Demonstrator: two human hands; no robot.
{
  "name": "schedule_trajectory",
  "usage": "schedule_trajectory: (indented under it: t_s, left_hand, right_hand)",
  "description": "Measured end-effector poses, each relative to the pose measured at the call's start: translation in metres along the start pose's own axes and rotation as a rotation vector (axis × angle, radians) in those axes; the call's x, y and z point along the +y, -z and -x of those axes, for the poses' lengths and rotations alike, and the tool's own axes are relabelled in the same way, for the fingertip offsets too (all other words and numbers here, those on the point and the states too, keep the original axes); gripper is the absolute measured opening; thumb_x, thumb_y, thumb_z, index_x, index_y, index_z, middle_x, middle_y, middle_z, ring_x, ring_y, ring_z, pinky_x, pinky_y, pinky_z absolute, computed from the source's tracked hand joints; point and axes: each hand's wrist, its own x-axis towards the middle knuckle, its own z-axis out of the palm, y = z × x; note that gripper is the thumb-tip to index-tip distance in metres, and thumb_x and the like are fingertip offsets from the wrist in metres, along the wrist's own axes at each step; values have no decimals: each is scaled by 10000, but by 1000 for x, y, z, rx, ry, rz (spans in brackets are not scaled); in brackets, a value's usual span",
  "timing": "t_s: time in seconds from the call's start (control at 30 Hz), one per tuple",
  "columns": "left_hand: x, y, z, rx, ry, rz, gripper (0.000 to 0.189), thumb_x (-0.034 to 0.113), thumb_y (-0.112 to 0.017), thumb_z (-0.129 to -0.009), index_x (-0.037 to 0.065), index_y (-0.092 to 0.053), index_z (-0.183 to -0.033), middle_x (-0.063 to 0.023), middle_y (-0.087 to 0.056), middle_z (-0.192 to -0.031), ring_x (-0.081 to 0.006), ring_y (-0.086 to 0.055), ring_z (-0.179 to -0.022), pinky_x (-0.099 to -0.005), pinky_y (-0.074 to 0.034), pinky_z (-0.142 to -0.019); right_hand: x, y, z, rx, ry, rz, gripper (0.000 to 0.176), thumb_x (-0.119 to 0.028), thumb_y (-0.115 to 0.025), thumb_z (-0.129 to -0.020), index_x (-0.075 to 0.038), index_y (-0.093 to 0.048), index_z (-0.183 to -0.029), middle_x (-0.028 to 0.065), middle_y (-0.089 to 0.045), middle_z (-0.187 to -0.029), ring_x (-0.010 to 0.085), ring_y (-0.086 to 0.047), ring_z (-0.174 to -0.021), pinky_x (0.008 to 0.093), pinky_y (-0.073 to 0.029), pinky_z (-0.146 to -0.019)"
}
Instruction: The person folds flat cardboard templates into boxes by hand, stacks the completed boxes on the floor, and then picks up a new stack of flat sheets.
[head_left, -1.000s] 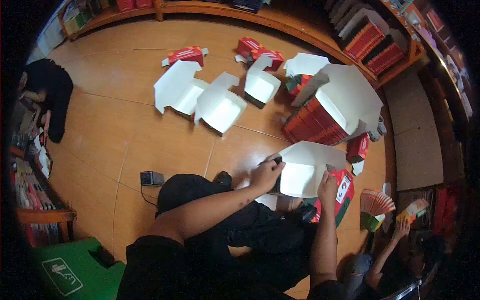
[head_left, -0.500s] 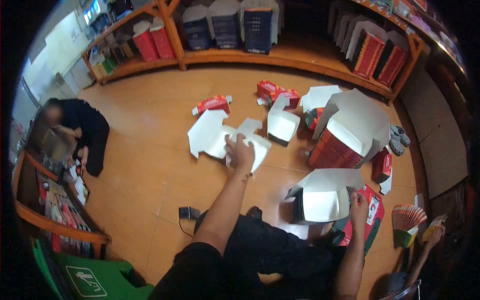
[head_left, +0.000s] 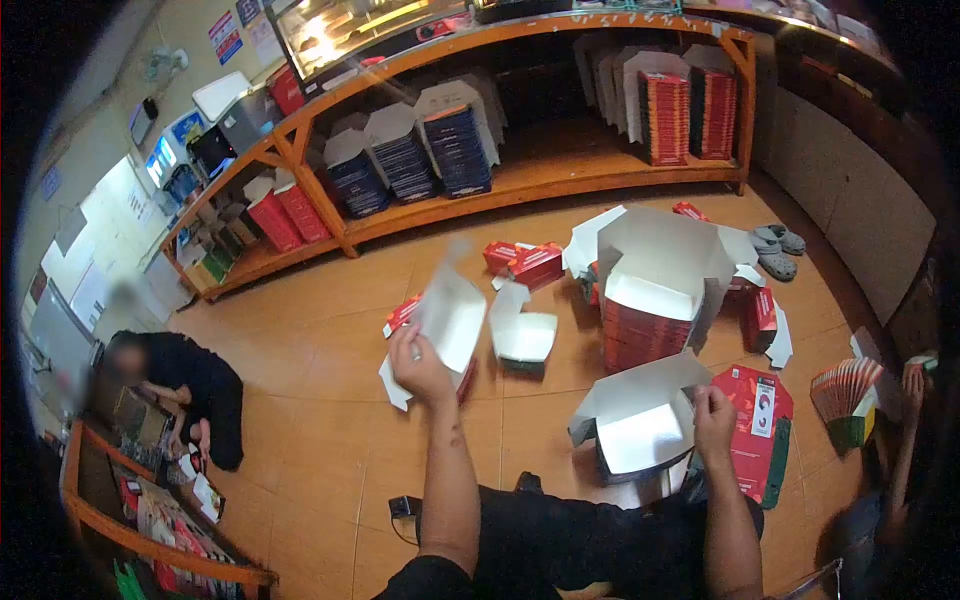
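My left hand (head_left: 420, 368) is closed on the edge of an open takeaway box (head_left: 455, 325), white inside and red outside, its raised flap blurred by motion. At the near right, my right hand (head_left: 714, 420) has its fingers pinched at the side flap of a larger open box (head_left: 648, 437). That box has a white inside and dark outer walls, and its lid stands up at the back. Between them and further off sits a small open box (head_left: 526, 337). A tall nested stack of red boxes (head_left: 650, 300) stands behind the larger box.
A flat red and green carton sheet (head_left: 755, 420) lies right of my right hand. Closed red boxes (head_left: 535, 265), grey clogs (head_left: 778, 250) and a fanned stack of cartons (head_left: 842, 400) are around. A wooden shelf (head_left: 540, 165) spans the back. A person (head_left: 190, 395) crouches at left.
My left hand has gone from spread fingers inside the white-lined box to gripping its edge, and the box is now tilted up. My right hand stays at the larger box. The view has shifted upward.
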Motion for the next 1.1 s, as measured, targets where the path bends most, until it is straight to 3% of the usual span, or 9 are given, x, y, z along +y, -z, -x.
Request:
schedule_trajectory:
  t_s: [0.13,0.27,0.43,0.6,0.7,0.73,0.83,1.0,1.1]
  left_hand:
    - [43,37,-21,119,-3,189,194,-134,-596,-759,-25,-699,-882,-142,-659,-983,-272,-636,-942,-345,-513,-814]
    - [71,67,-23,-14,141,497,232,-152,-592,-724,-21,-703,-881,-129,-660,-966,-222,-633,-943,-288,-511,-770]
    - [136,92,-26,-654,-29,521,233,-134,-617,-713,6,-718,-869,-104,-696,-910,-186,-666,-835,-269,-533,-717]
    - [167,83,4,-867,-127,603,187,-58,-718,-726,19,-724,-896,-98,-721,-904,-214,-707,-839,-281,-554,-756]
    - [174,76,17,-732,-74,530,266,-44,-733,-745,3,-687,-1002,-99,-710,-942,-210,-693,-857,-277,-542,-774]
    - [157,64,36,-637,126,758,455,18,-664,-817,6,-536,-1254,-127,-625,-1180,-218,-613,-1061,-333,-485,-911]
    - [161,51,39,-458,319,974,649,89,-550,-880,59,-257,-1458,-161,-450,-1354,-251,-456,-1251,-404,-389,-1027]
    - [152,41,89,-1035,925,1256,858,-11,-448,-710,89,-176,-1517,-175,-316,-1499,-282,-251,-1432,-430,-198,-1155]
    - [150,37,108,-1396,492,983,696,18,-587,-796,86,-359,-1449,-166,-419,-1418,-276,-397,-1336,-382,-285,-1127]
  right_hand:
    - [-9,-10,16,-125,190,-448,93,-88,-580,-929,-4,-616,-944,40,-593,-785,117,-570,-694,262,-471,-601]
    - [-26,-9,23,-376,232,-870,633,-331,-726,-857,-49,-419,-1333,111,-522,-1171,205,-558,-1023,352,-557,-777]
    - [-50,12,33,-856,-28,-1090,1125,-611,-748,-728,-148,-112,-1532,117,-256,-1534,346,-342,-1376,537,-397,-1035]
    - [-6,9,50,-1000,-184,-873,770,-330,-781,-786,-33,-429,-1402,130,-517,-1351,288,-514,-1223,451,-433,-1000]
    - [1,0,43,-779,-429,-370,590,-269,-752,-820,16,-534,-1289,117,-617,-1190,254,-602,-1078,391,-483,-920]
    - [-4,-1,39,-636,-409,-487,518,-244,-729,-842,14,-556,-1256,104,-637,-1130,238,-624,-1009,369,-497,-880]
    - [-14,2,30,-397,-422,-747,379,-221,-654,-905,7,-585,-1199,97,-652,-1067,198,-647,-922,347,-521,-809]
    - [-23,13,25,-177,-437,-903,396,-317,-578,-944,-10,-584,-1194,104,-636,-1107,223,-636,-970,363,-519,-853]
    - [-4,19,18,-249,-261,-801,459,-392,-559,-951,5,-583,-1180,124,-617,-1144,228,-615,-1020,359,-496,-897]
